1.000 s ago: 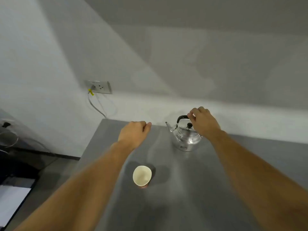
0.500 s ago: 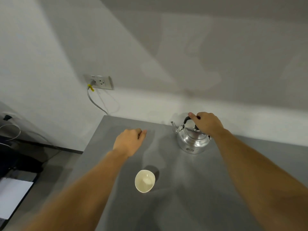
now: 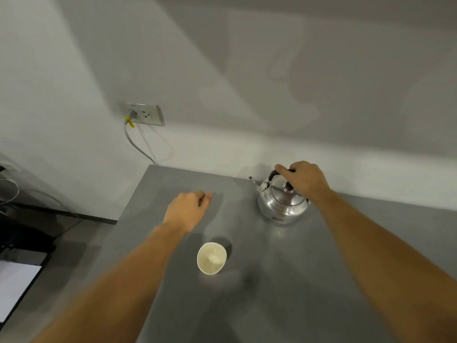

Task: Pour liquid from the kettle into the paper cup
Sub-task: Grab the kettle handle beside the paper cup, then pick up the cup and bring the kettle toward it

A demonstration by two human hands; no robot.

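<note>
A shiny metal kettle [image 3: 282,206] with a black handle and a black lid knob stands on the grey table [image 3: 321,280], its spout pointing left. My right hand [image 3: 305,178] is closed around the top handle. A white paper cup [image 3: 211,258] stands upright and empty in front and to the left of the kettle. My left hand [image 3: 186,209] hovers over the table behind the cup, loosely curled, holding nothing and apart from the cup.
The table's back edge meets a white wall. A wall socket [image 3: 143,114] with a yellow-tagged grey cable [image 3: 138,147] sits above the table's left corner. Left of the table the floor drops away, with dark items and a white sheet [image 3: 14,285].
My right hand has settled its grip on the kettle handle. My left hand stays in about the same place behind the cup. The camera has tilted, shifting the scene lower and to the right.
</note>
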